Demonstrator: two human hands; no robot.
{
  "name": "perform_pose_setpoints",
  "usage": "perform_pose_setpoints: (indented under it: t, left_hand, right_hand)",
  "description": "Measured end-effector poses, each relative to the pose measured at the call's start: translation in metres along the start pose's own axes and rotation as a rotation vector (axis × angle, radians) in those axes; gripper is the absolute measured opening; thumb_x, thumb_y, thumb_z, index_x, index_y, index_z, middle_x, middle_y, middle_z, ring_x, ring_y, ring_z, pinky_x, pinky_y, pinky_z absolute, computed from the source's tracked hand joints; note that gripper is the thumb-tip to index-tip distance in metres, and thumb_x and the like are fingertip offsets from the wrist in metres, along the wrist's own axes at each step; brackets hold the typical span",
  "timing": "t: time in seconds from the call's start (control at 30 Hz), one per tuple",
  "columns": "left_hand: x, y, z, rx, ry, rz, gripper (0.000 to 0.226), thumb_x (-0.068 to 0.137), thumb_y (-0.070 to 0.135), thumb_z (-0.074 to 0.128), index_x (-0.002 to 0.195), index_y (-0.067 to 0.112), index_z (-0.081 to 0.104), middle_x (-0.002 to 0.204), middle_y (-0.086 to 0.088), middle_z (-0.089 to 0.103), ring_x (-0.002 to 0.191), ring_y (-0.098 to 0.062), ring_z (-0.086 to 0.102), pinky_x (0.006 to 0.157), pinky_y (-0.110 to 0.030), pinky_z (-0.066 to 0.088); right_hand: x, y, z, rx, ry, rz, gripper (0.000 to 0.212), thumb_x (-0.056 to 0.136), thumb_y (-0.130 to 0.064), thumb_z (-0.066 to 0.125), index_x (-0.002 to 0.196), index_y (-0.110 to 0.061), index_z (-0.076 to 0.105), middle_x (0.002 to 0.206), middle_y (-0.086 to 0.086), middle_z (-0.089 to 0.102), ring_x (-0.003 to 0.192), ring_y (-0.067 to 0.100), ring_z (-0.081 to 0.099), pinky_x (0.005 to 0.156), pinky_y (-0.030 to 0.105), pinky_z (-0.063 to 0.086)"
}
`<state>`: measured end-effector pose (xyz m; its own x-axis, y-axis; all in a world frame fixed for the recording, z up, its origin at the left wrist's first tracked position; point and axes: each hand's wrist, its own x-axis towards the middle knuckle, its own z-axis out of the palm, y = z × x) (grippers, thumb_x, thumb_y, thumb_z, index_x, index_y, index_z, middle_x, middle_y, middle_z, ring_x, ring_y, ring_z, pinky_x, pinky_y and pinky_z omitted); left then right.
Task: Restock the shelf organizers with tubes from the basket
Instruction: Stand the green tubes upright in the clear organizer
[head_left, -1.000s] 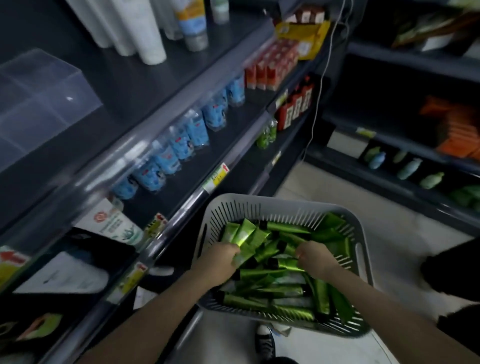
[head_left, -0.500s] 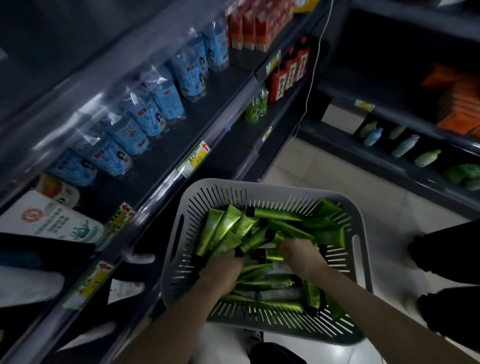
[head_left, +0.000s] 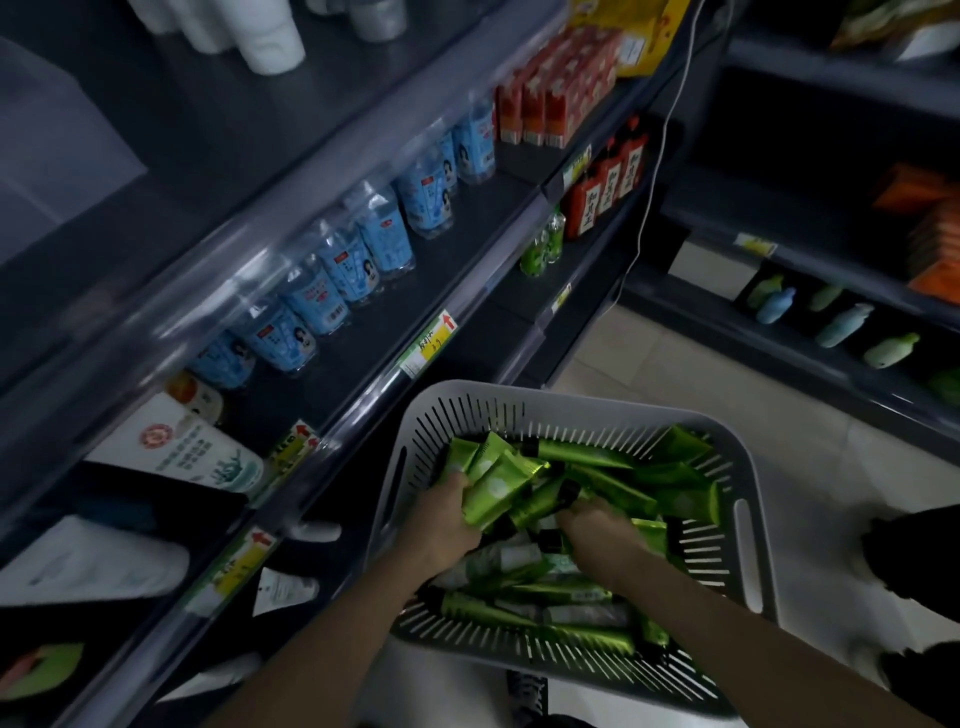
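- A grey basket (head_left: 571, 401), heaped with green tubes (head_left: 613, 491), is seen just beside the shelf (head_left: 467, 228).
- A fanned bunch of the tubes is clasped in the left hand (head_left: 448, 519) grip, at the basket's left side.
- The right hand (head_left: 602, 530) is sunk among the tubes; whether its grip holds any cannot be told.
- Blue-labelled bottles (head_left: 363, 244) are lined up on the shelf.

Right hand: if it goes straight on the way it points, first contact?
The green tubes: the right hand points forward-left into the pile in the basket, fingertips hidden among them. Past those, probably the bundle the left hand grips; depth unclear.
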<state>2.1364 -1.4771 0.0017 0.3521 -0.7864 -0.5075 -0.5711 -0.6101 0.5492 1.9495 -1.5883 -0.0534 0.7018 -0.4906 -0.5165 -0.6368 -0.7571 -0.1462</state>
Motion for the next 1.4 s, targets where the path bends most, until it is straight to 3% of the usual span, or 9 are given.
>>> perform_pose_setpoints:
  t: [0.23, 0.4, 0.53, 0.7, 0.8, 0.9, 1.07, 1.27, 1.4]
  left_hand:
    - [-0.025, 0.016, -0.033, -0.120, 0.071, 0.028, 0.029, 0.085, 0.030, 0.064, 0.098, 0.015, 0.042, 0.083, 0.005, 0.053, 0.073, -0.008, 0.053, 0.054, -0.020, 0.036]
    - [-0.044, 0.040, -0.066, -0.215, 0.206, 0.039, 0.040, 0.098, 0.043, 0.036, 0.095, 0.008, 0.054, 0.083, -0.017, 0.061, 0.077, -0.033, 0.060, 0.069, -0.045, 0.048]
    - [-0.066, 0.062, -0.105, -0.280, 0.326, 0.144, 0.027, 0.099, 0.036, 0.039, 0.103, 0.013, 0.053, 0.075, -0.001, 0.054, 0.067, -0.018, 0.058, 0.056, -0.025, 0.046]
    - [-0.098, 0.082, -0.160, -0.395, 0.517, 0.210, 0.025, 0.092, 0.043, 0.048, 0.075, 0.025, 0.043, 0.070, -0.004, 0.053, 0.071, -0.029, 0.062, 0.069, -0.050, 0.048]
    - [-0.128, 0.085, -0.195, -0.510, 0.649, 0.237, 0.026, 0.089, 0.042, 0.053, 0.076, 0.022, 0.043, 0.072, -0.011, 0.057, 0.066, -0.028, 0.068, 0.064, -0.048, 0.052]
    - [-0.169, 0.081, -0.233, -0.513, 0.802, 0.282, 0.025, 0.093, 0.034, 0.053, 0.079, 0.016, 0.043, 0.067, -0.005, 0.053, 0.057, -0.013, 0.065, 0.059, -0.038, 0.050]
    - [-0.235, 0.056, -0.288, -0.607, 0.939, 0.335, 0.024, 0.093, 0.032, 0.055, 0.092, 0.009, 0.048, 0.083, -0.021, 0.059, 0.069, -0.027, 0.069, 0.066, -0.052, 0.052]
    - [-0.294, 0.002, -0.330, -0.633, 1.141, 0.287, 0.015, 0.089, 0.029, 0.061, 0.089, 0.017, 0.052, 0.080, -0.007, 0.062, 0.076, -0.026, 0.070, 0.071, -0.049, 0.055]
    - [-0.335, -0.043, -0.352, -0.502, 1.313, 0.230, 0.008, 0.089, 0.028, 0.061, 0.092, 0.022, 0.058, 0.085, -0.005, 0.063, 0.075, -0.013, 0.061, 0.064, -0.028, 0.047]
  right_hand:
    - [-0.020, 0.000, -0.075, 0.600, 0.200, 0.127, 0.032, 0.078, -0.023, 0.065, 0.104, -0.015, 0.048, 0.091, 0.008, 0.060, 0.080, 0.023, 0.058, 0.063, 0.030, 0.042]
    - [-0.032, -0.009, -0.148, 1.234, 0.189, 0.228, 0.034, 0.088, -0.018, 0.057, 0.118, -0.016, 0.041, 0.087, 0.005, 0.054, 0.077, 0.020, 0.056, 0.064, 0.033, 0.051]
    - [-0.048, -0.031, -0.200, 1.344, 0.266, 0.132, 0.022, 0.089, -0.023, 0.056, 0.110, -0.025, 0.050, 0.089, 0.006, 0.053, 0.079, 0.021, 0.053, 0.064, 0.032, 0.042]
    - [-0.065, -0.069, -0.257, 1.478, 0.355, 0.035, 0.023, 0.082, -0.023, 0.060, 0.101, -0.013, 0.053, 0.078, 0.007, 0.050, 0.064, 0.019, 0.050, 0.055, 0.031, 0.040]
    - [-0.073, -0.098, -0.287, 1.570, 0.390, -0.086, 0.010, 0.086, -0.017, 0.056, 0.088, -0.012, 0.048, 0.069, 0.007, 0.045, 0.052, 0.018, 0.047, 0.047, 0.029, 0.039]
    - [-0.081, -0.135, -0.313, 1.667, 0.329, -0.229, 0.013, 0.086, -0.013, 0.057, 0.083, -0.012, 0.045, 0.071, 0.008, 0.042, 0.051, 0.019, 0.048, 0.046, 0.029, 0.042]
    - [-0.098, -0.212, -0.346, 1.793, 0.142, -0.410, 0.005, 0.087, -0.011, 0.060, 0.090, -0.012, 0.056, 0.076, 0.008, 0.054, 0.050, 0.017, 0.058, 0.048, 0.025, 0.052]
    - [-0.108, -0.302, -0.362, 1.894, -0.084, -0.507, 0.011, 0.084, -0.010, 0.061, 0.075, -0.013, 0.056, 0.062, 0.004, 0.062, 0.052, 0.014, 0.065, 0.050, 0.022, 0.055]
    - [-0.109, -0.359, -0.363, 2.054, -0.223, -0.443, 0.008, 0.084, -0.011, 0.064, 0.078, -0.008, 0.061, 0.074, 0.009, 0.064, 0.059, 0.017, 0.069, 0.050, 0.023, 0.056]
